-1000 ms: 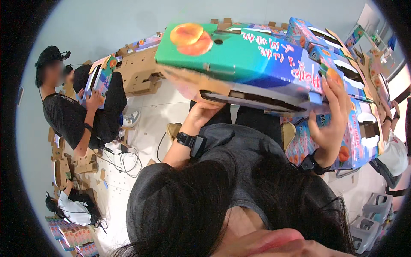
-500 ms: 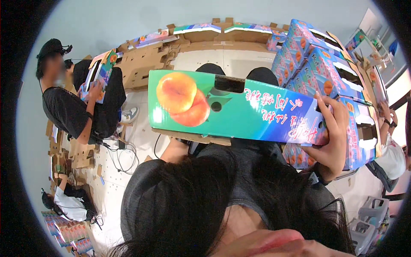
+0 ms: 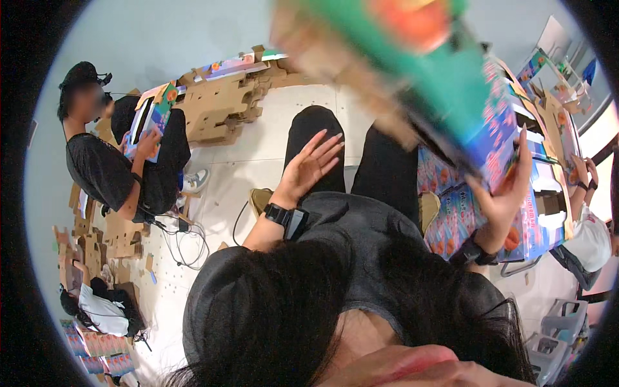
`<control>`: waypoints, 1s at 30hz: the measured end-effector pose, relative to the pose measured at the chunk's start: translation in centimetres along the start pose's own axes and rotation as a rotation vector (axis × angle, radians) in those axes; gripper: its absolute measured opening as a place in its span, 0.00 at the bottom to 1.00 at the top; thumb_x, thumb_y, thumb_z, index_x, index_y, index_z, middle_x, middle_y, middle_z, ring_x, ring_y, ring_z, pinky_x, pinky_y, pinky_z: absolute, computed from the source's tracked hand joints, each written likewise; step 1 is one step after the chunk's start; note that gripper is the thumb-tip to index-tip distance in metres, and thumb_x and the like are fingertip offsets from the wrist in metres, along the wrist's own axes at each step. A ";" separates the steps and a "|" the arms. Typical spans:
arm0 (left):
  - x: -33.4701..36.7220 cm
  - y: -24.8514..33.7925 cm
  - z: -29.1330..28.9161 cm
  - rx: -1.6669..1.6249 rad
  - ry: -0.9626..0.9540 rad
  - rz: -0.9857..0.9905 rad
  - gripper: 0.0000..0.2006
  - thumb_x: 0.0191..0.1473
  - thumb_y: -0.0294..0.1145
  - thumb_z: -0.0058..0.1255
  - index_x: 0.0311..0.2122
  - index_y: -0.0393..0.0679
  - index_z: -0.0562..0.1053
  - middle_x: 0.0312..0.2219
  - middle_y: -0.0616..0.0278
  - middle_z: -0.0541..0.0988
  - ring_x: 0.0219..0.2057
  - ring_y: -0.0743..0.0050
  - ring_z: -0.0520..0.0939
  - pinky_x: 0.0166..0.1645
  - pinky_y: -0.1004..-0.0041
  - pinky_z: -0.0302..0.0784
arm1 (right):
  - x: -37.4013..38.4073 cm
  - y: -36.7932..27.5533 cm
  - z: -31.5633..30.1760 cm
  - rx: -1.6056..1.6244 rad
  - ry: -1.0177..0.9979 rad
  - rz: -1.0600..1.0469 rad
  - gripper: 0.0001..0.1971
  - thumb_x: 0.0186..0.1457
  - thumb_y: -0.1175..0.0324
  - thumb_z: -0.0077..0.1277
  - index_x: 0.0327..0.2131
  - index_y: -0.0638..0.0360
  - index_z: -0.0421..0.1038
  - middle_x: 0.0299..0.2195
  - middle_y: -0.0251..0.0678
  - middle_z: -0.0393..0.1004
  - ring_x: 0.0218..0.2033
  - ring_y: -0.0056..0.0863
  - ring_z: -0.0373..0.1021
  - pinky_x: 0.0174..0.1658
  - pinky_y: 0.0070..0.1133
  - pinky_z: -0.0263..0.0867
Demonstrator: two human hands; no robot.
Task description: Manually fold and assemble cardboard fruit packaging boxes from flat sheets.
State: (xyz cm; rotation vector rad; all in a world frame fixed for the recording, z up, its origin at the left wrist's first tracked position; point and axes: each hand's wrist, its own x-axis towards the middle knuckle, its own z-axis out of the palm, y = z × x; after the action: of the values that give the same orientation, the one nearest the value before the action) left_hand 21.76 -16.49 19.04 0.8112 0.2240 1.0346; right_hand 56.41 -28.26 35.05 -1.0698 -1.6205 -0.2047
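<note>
A green, blue and pink cardboard box [image 3: 445,84] with a peach picture is raised at the upper right, smeared by motion. My right hand [image 3: 506,197] grips its lower right end, thumb on one side and fingers on the other. Tilted, the box reaches from that hand up past the top of the view and covers part of the stacked boxes. My left hand [image 3: 313,169] holds nothing, palm turned up and fingers spread, above my left thigh. A black band with a dark device [image 3: 285,218] sits on my left wrist.
Stacked peach-print boxes [image 3: 548,200] stand at my right. Brown cardboard sheets [image 3: 222,106] lie along the far wall. To the left a person [image 3: 106,155] holds a similar box; cables [image 3: 184,242] trail on the floor. Another person [image 3: 587,226] is at far right, above grey plastic stools [image 3: 561,322].
The box has swung from level in front of me up and to the right, tilting. My left hand, earlier hidden behind it, now shows apart from it and open. My right hand still grips it.
</note>
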 end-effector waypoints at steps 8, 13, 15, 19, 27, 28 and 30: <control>-0.2 0.1 -1.0 -0.061 -0.018 -0.007 0.31 0.60 0.48 0.41 0.65 0.53 0.50 0.64 0.51 0.54 0.64 0.56 0.57 0.66 0.60 0.53 | -2.6 5.6 8.7 0.731 0.335 0.476 0.33 0.50 0.72 0.56 0.59 0.62 0.54 0.53 0.39 0.64 0.53 0.30 0.63 0.56 0.27 0.59; 0.1 -0.8 -3.1 -0.091 -0.094 0.063 0.31 0.58 0.54 0.45 0.63 0.54 0.56 0.62 0.56 0.57 0.63 0.58 0.59 0.65 0.58 0.53 | -5.4 6.8 13.0 1.105 0.167 0.716 0.31 0.51 0.67 0.56 0.57 0.60 0.56 0.49 0.37 0.67 0.49 0.30 0.67 0.53 0.27 0.64; -0.4 -0.8 -3.1 -0.054 -0.058 0.065 0.32 0.57 0.54 0.46 0.62 0.53 0.57 0.61 0.57 0.60 0.61 0.61 0.61 0.64 0.59 0.55 | -6.5 7.5 14.1 1.170 0.134 0.795 0.33 0.49 0.66 0.58 0.58 0.60 0.56 0.48 0.37 0.67 0.48 0.30 0.67 0.52 0.27 0.64; -1.0 -1.1 -3.8 0.019 -0.024 0.051 0.35 0.53 0.56 0.51 0.61 0.50 0.58 0.56 0.61 0.68 0.57 0.66 0.67 0.61 0.60 0.60 | -7.6 8.3 14.8 1.200 0.030 0.890 0.32 0.48 0.63 0.59 0.55 0.61 0.59 0.46 0.37 0.69 0.46 0.29 0.68 0.51 0.27 0.66; -1.4 -1.0 -4.3 -0.031 -0.018 0.013 0.38 0.50 0.41 0.58 0.63 0.44 0.53 0.58 0.59 0.63 0.59 0.65 0.65 0.62 0.64 0.59 | -8.6 10.0 14.0 1.146 -0.016 0.957 0.34 0.45 0.59 0.60 0.53 0.63 0.58 0.44 0.39 0.68 0.46 0.31 0.68 0.50 0.28 0.66; -1.3 -1.0 -4.2 -0.056 -0.013 -0.005 0.39 0.50 0.39 0.59 0.63 0.44 0.53 0.58 0.59 0.63 0.59 0.64 0.65 0.62 0.64 0.59 | -8.6 10.4 13.8 1.138 -0.044 0.946 0.35 0.45 0.59 0.60 0.54 0.62 0.57 0.45 0.40 0.67 0.46 0.31 0.67 0.51 0.28 0.65; -1.1 -1.1 -4.1 -0.052 -0.017 -0.002 0.39 0.50 0.40 0.59 0.63 0.44 0.53 0.58 0.59 0.63 0.59 0.64 0.65 0.63 0.64 0.58 | -8.7 10.8 13.7 1.130 -0.072 0.934 0.36 0.44 0.58 0.60 0.54 0.62 0.56 0.46 0.40 0.67 0.47 0.31 0.67 0.51 0.29 0.65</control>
State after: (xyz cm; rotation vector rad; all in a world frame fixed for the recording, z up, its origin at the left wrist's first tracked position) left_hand 19.74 -15.68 15.21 0.7719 0.1828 1.0274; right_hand 54.39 -18.08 18.57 -0.7768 -0.8594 1.2281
